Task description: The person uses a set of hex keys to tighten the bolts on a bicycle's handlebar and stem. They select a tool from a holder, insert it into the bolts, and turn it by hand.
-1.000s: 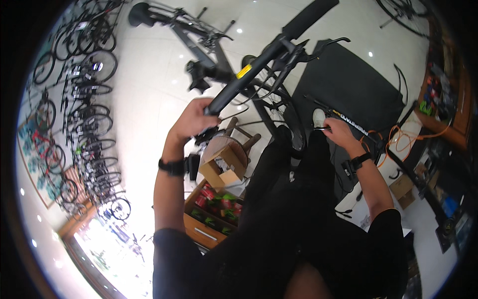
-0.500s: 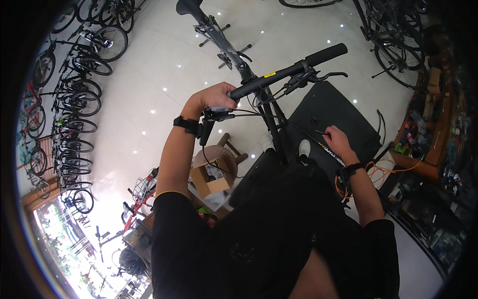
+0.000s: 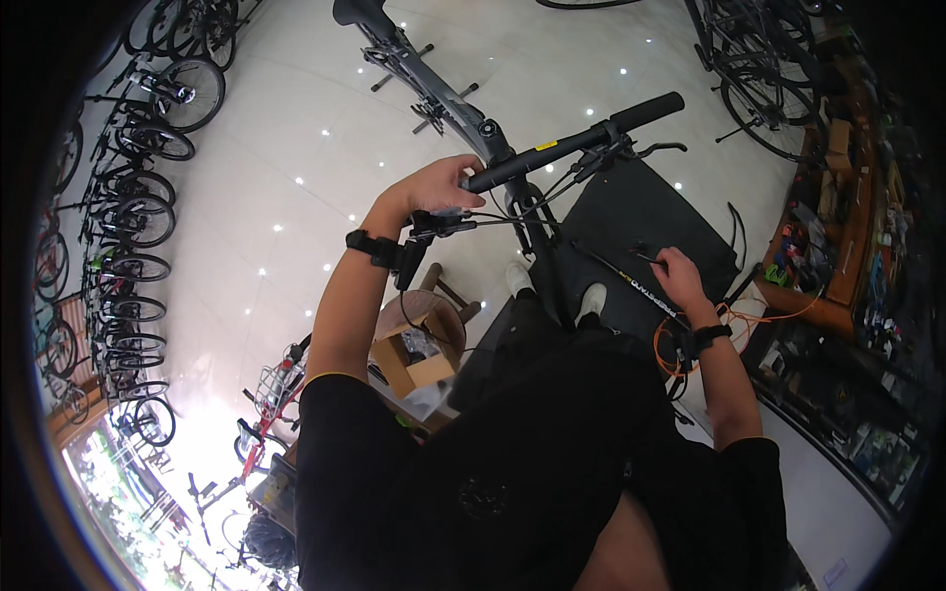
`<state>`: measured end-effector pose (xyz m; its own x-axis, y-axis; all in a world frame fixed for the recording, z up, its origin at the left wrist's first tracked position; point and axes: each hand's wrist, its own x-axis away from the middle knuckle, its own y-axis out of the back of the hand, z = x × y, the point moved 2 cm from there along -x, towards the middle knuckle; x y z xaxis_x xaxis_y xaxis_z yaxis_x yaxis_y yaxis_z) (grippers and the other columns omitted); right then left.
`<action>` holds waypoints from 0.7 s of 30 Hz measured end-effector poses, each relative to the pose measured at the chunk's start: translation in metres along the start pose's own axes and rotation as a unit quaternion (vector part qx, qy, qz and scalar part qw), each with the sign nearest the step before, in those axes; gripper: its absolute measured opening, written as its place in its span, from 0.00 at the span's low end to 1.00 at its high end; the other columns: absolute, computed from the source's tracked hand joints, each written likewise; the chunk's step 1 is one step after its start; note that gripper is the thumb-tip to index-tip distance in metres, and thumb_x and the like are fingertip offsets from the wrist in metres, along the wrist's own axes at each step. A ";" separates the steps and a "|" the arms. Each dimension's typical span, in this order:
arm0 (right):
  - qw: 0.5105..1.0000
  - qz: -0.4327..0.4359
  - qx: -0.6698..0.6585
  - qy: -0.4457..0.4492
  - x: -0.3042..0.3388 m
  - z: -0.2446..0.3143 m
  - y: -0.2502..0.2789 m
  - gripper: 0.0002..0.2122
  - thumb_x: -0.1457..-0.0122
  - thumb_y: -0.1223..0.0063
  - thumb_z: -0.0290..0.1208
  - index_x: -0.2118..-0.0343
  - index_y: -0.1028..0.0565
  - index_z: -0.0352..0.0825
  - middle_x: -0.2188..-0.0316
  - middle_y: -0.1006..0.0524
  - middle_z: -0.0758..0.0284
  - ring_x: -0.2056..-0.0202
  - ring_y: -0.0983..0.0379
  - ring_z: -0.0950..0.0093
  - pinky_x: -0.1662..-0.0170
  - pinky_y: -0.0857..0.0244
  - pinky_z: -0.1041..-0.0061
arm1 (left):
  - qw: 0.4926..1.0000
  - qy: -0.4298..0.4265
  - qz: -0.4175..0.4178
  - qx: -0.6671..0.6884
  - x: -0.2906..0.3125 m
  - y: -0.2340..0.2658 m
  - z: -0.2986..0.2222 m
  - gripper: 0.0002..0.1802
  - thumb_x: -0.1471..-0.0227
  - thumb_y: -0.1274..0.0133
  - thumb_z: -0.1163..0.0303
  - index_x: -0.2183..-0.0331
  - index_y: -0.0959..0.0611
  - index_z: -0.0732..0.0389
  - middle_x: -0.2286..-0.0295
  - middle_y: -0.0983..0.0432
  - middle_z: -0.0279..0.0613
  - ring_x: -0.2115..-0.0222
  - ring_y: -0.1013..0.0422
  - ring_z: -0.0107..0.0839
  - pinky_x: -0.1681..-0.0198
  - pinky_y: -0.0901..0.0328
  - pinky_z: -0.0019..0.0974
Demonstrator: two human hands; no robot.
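The black bicycle handlebar (image 3: 542, 156) runs slantwise across the upper middle, above the grey frame (image 3: 443, 98). My left hand (image 3: 440, 189) is closed on its left end. Just below that hand hangs a black brake lever (image 3: 434, 226) with its cables; how it is fastened there is hidden. Another brake lever (image 3: 658, 150) sits near the right grip (image 3: 646, 111). My right hand (image 3: 682, 279) is lowered over the dark mat, its fingers pinching a thin dark rod-like tool (image 3: 646, 258). Too little of the tool shows to tell its exact kind.
A dark mat (image 3: 631, 212) lies under the bike's front. A wooden stool (image 3: 448, 305) with an open cardboard box (image 3: 414, 360) stands at left. Orange cable (image 3: 759, 320) loops by a wooden cabinet (image 3: 833, 286) at right. Rows of bicycles (image 3: 138, 217) line the left side.
The whole view has shifted slightly. My left hand keeps its hold on the handlebar, and my right hand still pinches the thin tool over the mat, with little movement.
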<state>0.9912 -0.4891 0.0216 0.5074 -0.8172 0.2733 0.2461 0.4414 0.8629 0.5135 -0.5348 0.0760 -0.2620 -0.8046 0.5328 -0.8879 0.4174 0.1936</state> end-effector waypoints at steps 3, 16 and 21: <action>1.000 -0.012 -0.014 0.008 0.000 0.003 0.004 0.06 0.47 0.44 0.28 0.69 0.27 0.33 0.70 0.27 0.60 0.69 0.27 0.58 0.66 0.34 0.63 | 0.976 -0.132 -0.105 -0.141 0.006 0.001 -0.006 0.19 0.55 0.41 0.68 0.62 0.27 0.64 0.75 0.28 0.41 0.71 0.29 0.32 0.66 0.35 0.34; 0.998 -0.056 -0.011 0.027 -0.001 0.012 -0.019 0.08 0.45 0.44 0.33 0.69 0.27 0.33 0.68 0.26 0.60 0.65 0.27 0.56 0.63 0.33 0.60 | 0.856 -0.089 -0.251 -0.443 0.012 -0.035 -0.013 0.21 0.45 0.49 0.55 0.70 0.28 0.66 0.68 0.26 0.56 0.67 0.29 0.55 0.63 0.35 0.50; 0.997 -0.080 -0.002 0.023 0.004 0.014 -0.025 0.10 0.43 0.45 0.35 0.68 0.26 0.33 0.68 0.26 0.59 0.63 0.27 0.56 0.60 0.32 0.61 | 0.844 -0.052 -0.256 -0.468 0.013 -0.038 -0.025 0.28 0.45 0.51 0.44 0.68 0.28 0.64 0.76 0.24 0.55 0.71 0.28 0.57 0.67 0.35 0.52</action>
<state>0.9756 -0.5084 0.0067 0.4991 -0.8591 0.1128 0.3293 0.3085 0.8924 0.5534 -0.5505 0.0964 -0.0094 -0.9931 0.1167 -0.2197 0.1159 0.9687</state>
